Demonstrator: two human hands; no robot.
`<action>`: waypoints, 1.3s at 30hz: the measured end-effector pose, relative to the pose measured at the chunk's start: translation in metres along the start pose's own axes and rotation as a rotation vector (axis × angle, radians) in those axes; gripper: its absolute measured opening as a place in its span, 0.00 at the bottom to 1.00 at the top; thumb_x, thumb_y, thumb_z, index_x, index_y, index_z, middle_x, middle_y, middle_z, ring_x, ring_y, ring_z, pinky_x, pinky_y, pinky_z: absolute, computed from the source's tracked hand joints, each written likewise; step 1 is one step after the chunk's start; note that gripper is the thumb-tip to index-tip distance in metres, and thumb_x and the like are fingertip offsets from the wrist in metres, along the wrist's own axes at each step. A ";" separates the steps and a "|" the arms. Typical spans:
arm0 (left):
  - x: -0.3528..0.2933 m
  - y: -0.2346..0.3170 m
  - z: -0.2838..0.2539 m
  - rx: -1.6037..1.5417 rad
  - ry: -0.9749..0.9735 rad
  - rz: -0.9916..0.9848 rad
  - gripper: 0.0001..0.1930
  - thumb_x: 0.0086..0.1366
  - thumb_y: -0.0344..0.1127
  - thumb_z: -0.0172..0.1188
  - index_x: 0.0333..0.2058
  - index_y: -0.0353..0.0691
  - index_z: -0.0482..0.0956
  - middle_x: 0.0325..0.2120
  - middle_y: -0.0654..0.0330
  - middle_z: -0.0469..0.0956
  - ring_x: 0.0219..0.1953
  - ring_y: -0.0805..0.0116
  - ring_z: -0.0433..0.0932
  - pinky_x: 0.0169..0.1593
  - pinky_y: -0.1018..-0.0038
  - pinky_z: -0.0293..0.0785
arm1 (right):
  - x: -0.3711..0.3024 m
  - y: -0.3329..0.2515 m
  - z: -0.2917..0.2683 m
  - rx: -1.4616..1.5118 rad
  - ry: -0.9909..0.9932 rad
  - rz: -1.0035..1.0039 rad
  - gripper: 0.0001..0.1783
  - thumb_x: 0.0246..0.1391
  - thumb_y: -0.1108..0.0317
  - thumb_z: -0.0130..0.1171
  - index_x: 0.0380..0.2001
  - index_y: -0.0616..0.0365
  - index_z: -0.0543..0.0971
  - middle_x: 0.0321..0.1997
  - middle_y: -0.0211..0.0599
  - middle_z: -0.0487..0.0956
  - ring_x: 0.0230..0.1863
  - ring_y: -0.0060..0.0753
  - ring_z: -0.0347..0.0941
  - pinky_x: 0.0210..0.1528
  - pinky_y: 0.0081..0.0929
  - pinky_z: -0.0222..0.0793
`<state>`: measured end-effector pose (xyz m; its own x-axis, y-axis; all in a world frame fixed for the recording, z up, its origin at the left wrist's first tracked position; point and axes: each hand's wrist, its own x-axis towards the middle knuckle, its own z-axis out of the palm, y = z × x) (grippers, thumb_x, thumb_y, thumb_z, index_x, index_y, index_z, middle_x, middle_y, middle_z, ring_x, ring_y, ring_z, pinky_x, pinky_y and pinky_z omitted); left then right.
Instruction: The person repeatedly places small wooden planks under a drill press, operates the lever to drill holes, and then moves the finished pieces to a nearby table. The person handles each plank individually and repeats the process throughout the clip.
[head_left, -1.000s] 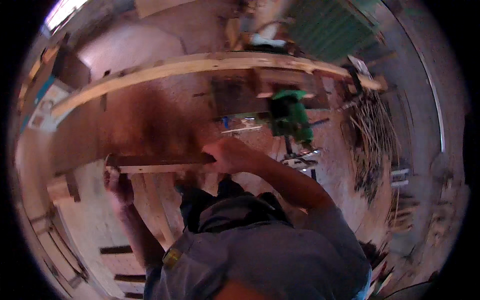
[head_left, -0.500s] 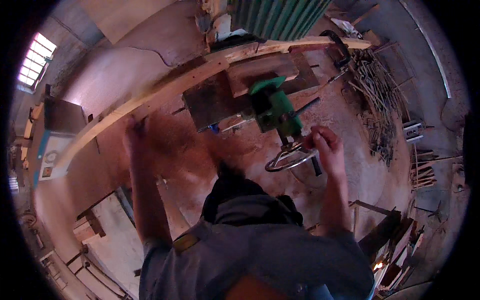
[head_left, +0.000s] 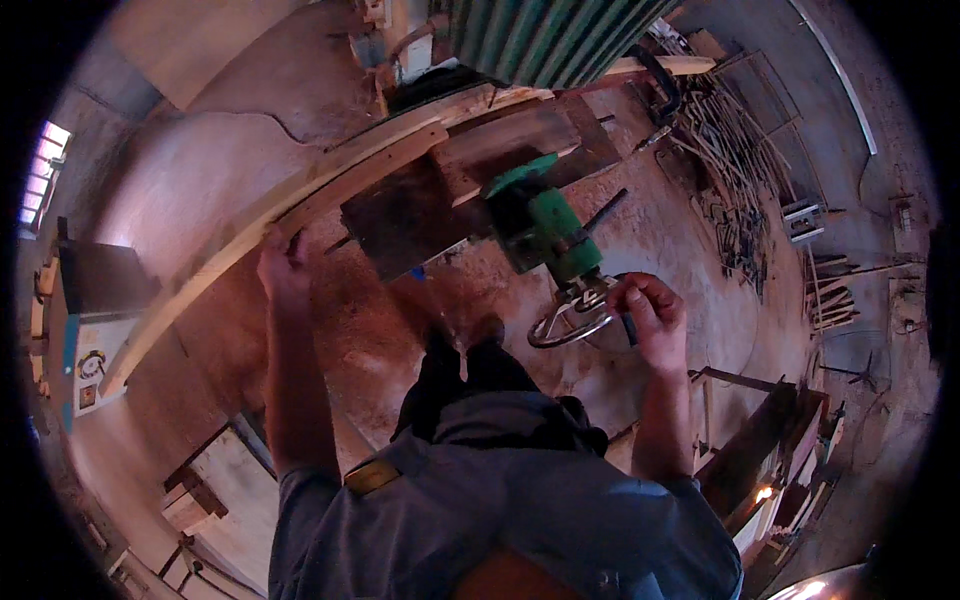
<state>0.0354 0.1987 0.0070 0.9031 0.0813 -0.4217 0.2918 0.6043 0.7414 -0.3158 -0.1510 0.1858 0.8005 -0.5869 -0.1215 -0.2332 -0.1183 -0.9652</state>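
Note:
A long pale wooden beam [head_left: 215, 265] slants across the left side and on behind the machine. A shorter wooden board [head_left: 375, 170] lies along its near side. My left hand [head_left: 284, 268] is closed at the left end of this board, its fingertips partly hidden by the hand. On the right, the green machine unit [head_left: 560, 232] has a shiny metal handwheel [head_left: 572, 338] at its near end. My right hand [head_left: 652, 315] is closed at the wheel's right edge, with the dark handle just under the fingers.
A dark machine table [head_left: 395, 222] lies beyond my feet. Ribbed green housing [head_left: 560, 40] stands at the top. Thin wood strips [head_left: 735, 150] are heaped at the right. A cabinet with a dial [head_left: 100, 340] stands far left. Reddish dust [head_left: 370, 330] covers the floor.
The view has shifted, so the machine and beam sit farther left and both my feet show. My left hand, blurred before, is sharp now. My right hand stays at the handwheel.

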 end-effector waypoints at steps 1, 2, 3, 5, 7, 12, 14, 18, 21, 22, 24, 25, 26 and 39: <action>-0.001 -0.004 0.006 0.017 -0.041 0.010 0.13 0.64 0.33 0.55 0.45 0.34 0.71 0.42 0.56 0.75 0.39 0.63 0.76 0.46 0.67 0.79 | 0.000 -0.001 0.000 0.007 0.014 0.001 0.10 0.61 0.70 0.48 0.38 0.66 0.74 0.30 0.35 0.77 0.32 0.23 0.71 0.38 0.23 0.68; -0.003 -0.008 0.013 0.034 -0.082 0.019 0.13 0.64 0.33 0.55 0.45 0.33 0.71 0.42 0.55 0.75 0.38 0.63 0.76 0.45 0.67 0.79 | 0.000 -0.003 0.001 0.014 0.028 0.002 0.10 0.61 0.70 0.48 0.38 0.66 0.74 0.30 0.35 0.77 0.32 0.23 0.71 0.38 0.23 0.68; -0.006 -0.011 0.018 0.048 -0.194 -0.023 0.14 0.64 0.33 0.55 0.45 0.33 0.70 0.42 0.55 0.75 0.38 0.63 0.76 0.45 0.67 0.79 | 0.000 -0.004 0.000 0.021 0.042 0.002 0.10 0.61 0.70 0.48 0.38 0.66 0.74 0.30 0.35 0.77 0.32 0.23 0.71 0.38 0.23 0.68; -0.024 -0.008 0.041 0.072 -0.419 -0.110 0.14 0.63 0.33 0.55 0.45 0.33 0.70 0.41 0.54 0.74 0.38 0.62 0.76 0.45 0.67 0.79 | 0.004 -0.003 -0.005 0.006 0.035 -0.026 0.10 0.61 0.70 0.49 0.39 0.66 0.74 0.30 0.36 0.77 0.32 0.24 0.71 0.38 0.23 0.68; -0.010 -0.025 0.043 0.047 -0.272 -0.194 0.15 0.62 0.33 0.56 0.46 0.35 0.70 0.40 0.55 0.73 0.37 0.63 0.76 0.42 0.68 0.79 | 0.008 -0.004 -0.009 0.020 0.015 -0.042 0.10 0.61 0.70 0.49 0.40 0.66 0.74 0.30 0.36 0.77 0.32 0.24 0.71 0.38 0.24 0.68; -0.007 -0.044 0.076 0.354 -0.113 -0.080 0.16 0.60 0.34 0.58 0.47 0.41 0.69 0.37 0.57 0.73 0.30 0.65 0.74 0.33 0.72 0.77 | 0.017 0.000 -0.028 0.090 0.016 -0.057 0.10 0.61 0.70 0.50 0.41 0.66 0.73 0.30 0.37 0.77 0.32 0.25 0.72 0.37 0.24 0.68; -0.013 -0.040 0.082 0.504 -0.116 -0.065 0.17 0.60 0.35 0.59 0.47 0.43 0.69 0.37 0.58 0.73 0.27 0.67 0.73 0.31 0.74 0.76 | 0.018 0.009 -0.040 0.074 0.020 -0.042 0.10 0.61 0.70 0.50 0.41 0.66 0.73 0.30 0.37 0.77 0.32 0.25 0.72 0.38 0.24 0.68; -0.027 -0.054 0.105 0.526 -0.139 -0.086 0.18 0.59 0.38 0.61 0.46 0.42 0.69 0.35 0.60 0.72 0.25 0.69 0.73 0.29 0.74 0.75 | 0.024 0.024 -0.053 0.185 0.034 0.046 0.11 0.59 0.74 0.51 0.42 0.71 0.73 0.32 0.39 0.78 0.33 0.27 0.73 0.39 0.26 0.70; -0.025 -0.069 0.123 0.561 -0.128 -0.122 0.18 0.59 0.41 0.62 0.45 0.42 0.70 0.33 0.61 0.72 0.24 0.69 0.73 0.27 0.74 0.75 | 0.029 0.027 -0.057 0.109 0.033 0.029 0.12 0.59 0.73 0.51 0.42 0.71 0.73 0.32 0.39 0.78 0.32 0.26 0.73 0.38 0.25 0.70; -0.029 -0.073 0.130 0.574 -0.126 -0.129 0.19 0.58 0.42 0.62 0.45 0.41 0.70 0.32 0.61 0.71 0.24 0.69 0.73 0.27 0.74 0.75 | 0.031 0.028 -0.060 0.107 0.032 0.029 0.12 0.60 0.73 0.51 0.42 0.71 0.73 0.32 0.40 0.78 0.32 0.26 0.73 0.38 0.24 0.70; -0.028 -0.079 0.135 0.587 -0.124 -0.131 0.19 0.58 0.43 0.62 0.44 0.41 0.70 0.31 0.60 0.71 0.25 0.69 0.74 0.27 0.74 0.75 | 0.036 0.031 -0.065 0.103 0.029 0.030 0.12 0.60 0.72 0.50 0.42 0.71 0.73 0.32 0.40 0.79 0.31 0.25 0.72 0.37 0.23 0.70; -0.025 -0.082 0.135 0.588 -0.124 -0.124 0.19 0.58 0.43 0.62 0.44 0.40 0.70 0.31 0.60 0.71 0.25 0.69 0.74 0.27 0.73 0.75 | 0.038 0.034 -0.067 0.103 0.054 0.052 0.12 0.60 0.72 0.50 0.42 0.71 0.73 0.31 0.40 0.79 0.31 0.25 0.72 0.37 0.23 0.70; -0.024 -0.083 0.134 0.589 -0.124 -0.116 0.20 0.58 0.43 0.62 0.44 0.40 0.70 0.31 0.60 0.71 0.26 0.69 0.75 0.26 0.73 0.75 | 0.041 0.037 -0.068 0.104 0.079 0.074 0.13 0.60 0.71 0.50 0.43 0.71 0.73 0.31 0.40 0.79 0.31 0.25 0.73 0.37 0.23 0.70; -0.037 -0.098 0.161 0.585 -0.176 -0.137 0.19 0.58 0.44 0.63 0.42 0.37 0.72 0.28 0.59 0.72 0.22 0.67 0.77 0.23 0.74 0.73 | 0.077 0.059 -0.072 0.116 0.104 0.106 0.14 0.61 0.64 0.49 0.43 0.65 0.73 0.33 0.40 0.78 0.32 0.30 0.76 0.39 0.28 0.73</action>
<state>0.0240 0.0088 0.0346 0.8689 -0.1280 -0.4782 0.4882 0.0620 0.8705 -0.3073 -0.2607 0.1359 0.7118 -0.6717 -0.2052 -0.2432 0.0383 -0.9692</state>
